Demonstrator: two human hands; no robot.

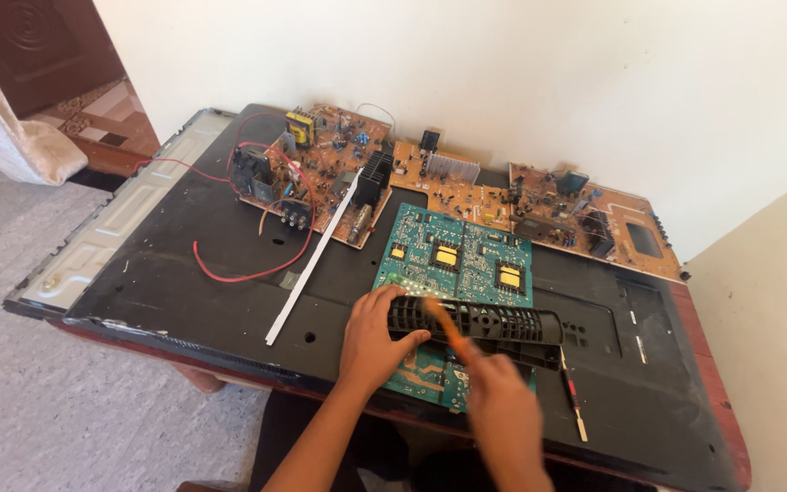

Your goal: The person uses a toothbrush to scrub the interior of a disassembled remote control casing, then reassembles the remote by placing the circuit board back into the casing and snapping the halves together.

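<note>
In the head view, the left hand is closed around the left end of a black slotted plastic part, which lies over the green circuit board. The right hand is blurred; it grips an orange tool that touches the plastic part. The board rests on a black panel on the table. Brown circuit boards lie behind, and a red wire is at the left.

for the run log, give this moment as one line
left hand: holds black slotted plastic bar | right hand: blurred, orange tool | under: green circuit board
</note>
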